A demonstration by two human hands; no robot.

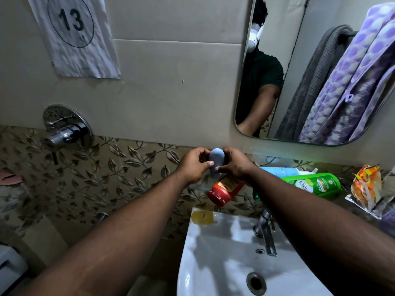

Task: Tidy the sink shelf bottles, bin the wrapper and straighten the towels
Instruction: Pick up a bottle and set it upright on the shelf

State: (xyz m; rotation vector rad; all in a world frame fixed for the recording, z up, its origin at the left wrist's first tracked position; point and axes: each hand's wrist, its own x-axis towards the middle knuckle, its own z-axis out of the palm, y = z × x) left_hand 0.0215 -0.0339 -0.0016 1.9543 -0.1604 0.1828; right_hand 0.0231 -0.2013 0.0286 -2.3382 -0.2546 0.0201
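A plain beige wall carries a creased paper sheet marked 13 at upper left and a round-cornered mirror at right. Lower down, a chrome mixer valve sits above leaf-patterned tiles. A white washbasin with a chrome tap on its back edge stands at lower right. The light is dim.

Toppled bottles across the shelf

The shelf carried a red bottle, a green bottle and a pale blue bottle, all on their sides. An orange wrapper lay at its right end.
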